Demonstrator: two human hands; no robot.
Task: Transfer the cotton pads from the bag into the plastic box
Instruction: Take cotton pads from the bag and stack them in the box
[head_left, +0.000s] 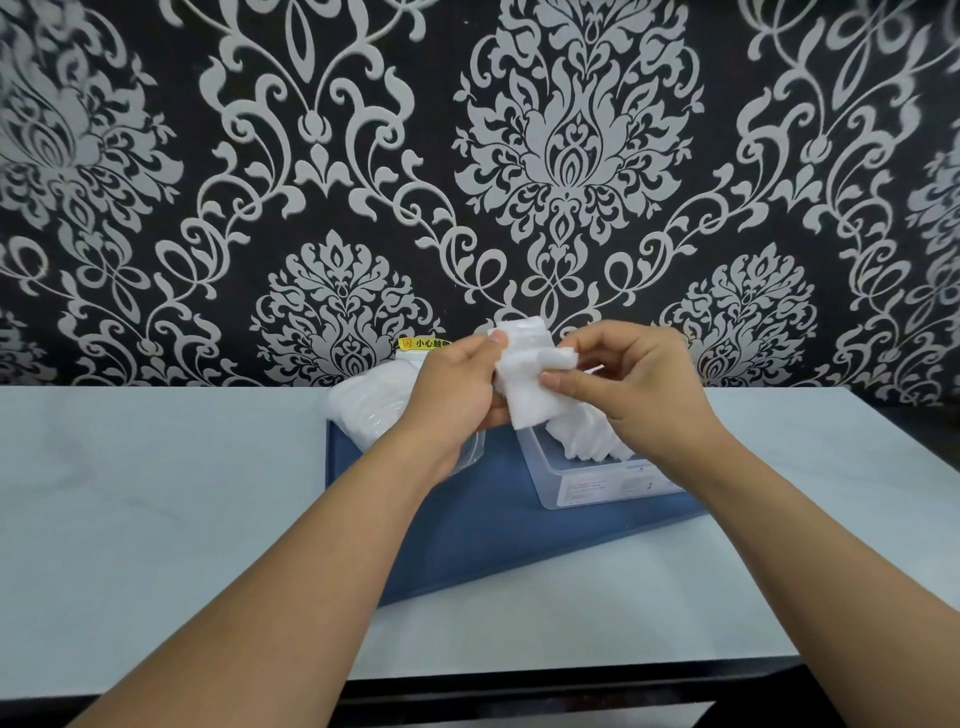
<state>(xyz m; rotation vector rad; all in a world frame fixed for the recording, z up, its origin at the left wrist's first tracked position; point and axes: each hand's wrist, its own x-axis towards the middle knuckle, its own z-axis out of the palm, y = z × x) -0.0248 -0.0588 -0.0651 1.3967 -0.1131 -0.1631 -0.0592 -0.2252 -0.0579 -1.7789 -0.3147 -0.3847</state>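
Head view, the only one here: both hands are up over the blue mat, sharing a small stack of cotton pads. The left hand pinches the stack's left edge with thumb on top; the right hand has thumb and fingers curled round its right side. So neither hand is free — both are closed on the same stack, which hangs in the air and looks a bit fanned and bent.

The relation that matters: the clear plastic box sits right below and slightly right of the stack, on the mat, with a row of pads already standing in it. The right hand is the nearer one to it. The stack's long side runs roughly top to bottom here, tilted a little, and its lower edge is just above the box's near-left corner.

The bag, with more pads inside, lies behind the left wrist on the mat's far left. My guess is the drop only needs a short move down and right. The counter is pale.
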